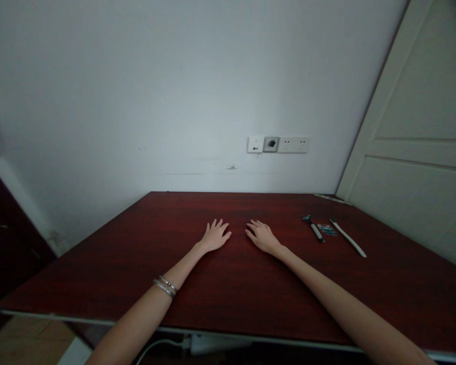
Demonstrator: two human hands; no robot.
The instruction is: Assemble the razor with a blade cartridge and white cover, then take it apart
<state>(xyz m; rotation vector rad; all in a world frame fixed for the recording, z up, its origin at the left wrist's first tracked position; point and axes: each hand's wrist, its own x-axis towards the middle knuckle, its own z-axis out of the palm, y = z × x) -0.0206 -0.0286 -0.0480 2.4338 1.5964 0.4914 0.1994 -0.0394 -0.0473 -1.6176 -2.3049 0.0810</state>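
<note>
My left hand lies palm down on the dark red wooden table, its fingers spread and nothing in it. Silver bracelets circle that wrist. Across a small gap, my right hand also rests flat with the fingers apart, holding nothing. To the right of it lies a razor with a pale handle and a dark teal head. Beside the razor is a small clear packet with bluish-green pieces inside. A long, thin white stick with a dark tip lies farther right; its kind is unclear.
A pale wall with a row of sockets rises behind the table. At the right stands a white panelled door. A thin strip lies at the far right corner. Below the front edge hangs a white cable.
</note>
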